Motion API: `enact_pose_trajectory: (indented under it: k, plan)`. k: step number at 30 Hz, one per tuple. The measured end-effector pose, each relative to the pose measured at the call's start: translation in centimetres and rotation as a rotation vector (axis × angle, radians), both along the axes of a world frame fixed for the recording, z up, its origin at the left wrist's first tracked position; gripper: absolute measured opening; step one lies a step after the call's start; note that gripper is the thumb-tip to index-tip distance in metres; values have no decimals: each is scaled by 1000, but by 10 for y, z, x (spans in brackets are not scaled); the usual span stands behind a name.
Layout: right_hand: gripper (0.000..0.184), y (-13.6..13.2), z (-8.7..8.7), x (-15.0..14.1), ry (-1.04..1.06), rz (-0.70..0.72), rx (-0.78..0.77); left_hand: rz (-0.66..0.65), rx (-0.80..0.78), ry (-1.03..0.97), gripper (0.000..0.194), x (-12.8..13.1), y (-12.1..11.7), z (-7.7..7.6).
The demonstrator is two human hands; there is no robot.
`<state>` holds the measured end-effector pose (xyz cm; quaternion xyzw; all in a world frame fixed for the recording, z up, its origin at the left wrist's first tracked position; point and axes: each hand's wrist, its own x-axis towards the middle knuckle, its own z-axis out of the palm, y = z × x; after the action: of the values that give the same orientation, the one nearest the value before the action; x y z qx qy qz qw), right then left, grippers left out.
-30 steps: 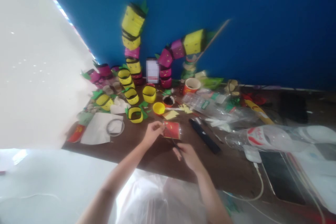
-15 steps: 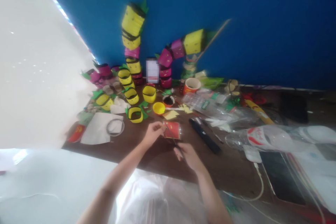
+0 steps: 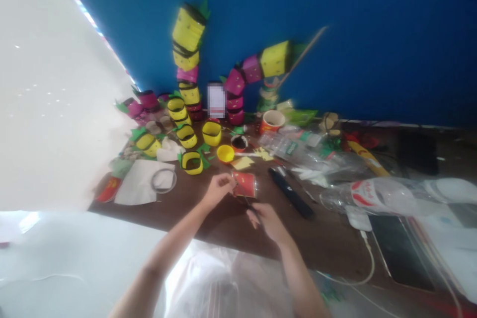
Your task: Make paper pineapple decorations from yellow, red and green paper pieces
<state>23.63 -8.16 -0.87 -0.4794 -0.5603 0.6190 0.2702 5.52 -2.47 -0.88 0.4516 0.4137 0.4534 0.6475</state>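
My left hand [image 3: 218, 190] pinches the left edge of a small red label piece [image 3: 245, 184] held just above the brown table [image 3: 208, 218]. My right hand [image 3: 267, 221] is closed below it on a thin dark tool, likely scissors [image 3: 250, 207], whose tip points up toward the red piece. The picture is blurred, so the tool's shape is unclear. A black bar-shaped object [image 3: 291, 193] lies on the table right of the red piece.
Yellow and pink craft rings with green leaves [image 3: 186, 136] stand and stack against the blue wall [image 3: 335, 20]. Clear plastic bottles [image 3: 335, 169], an orange cup [image 3: 272, 121], a white sheet with a ring [image 3: 143, 181], a tablet [image 3: 397, 251] and a white cable lie around. A plastic bag [image 3: 223, 283] covers my lap.
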Motion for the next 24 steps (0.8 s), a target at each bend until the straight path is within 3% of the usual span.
enact_pose_trajectory:
  k: [24]
  plan:
    - [34, 0, 5, -2, -12, -14, -13, -6, -9, -14, 19, -1, 0, -2]
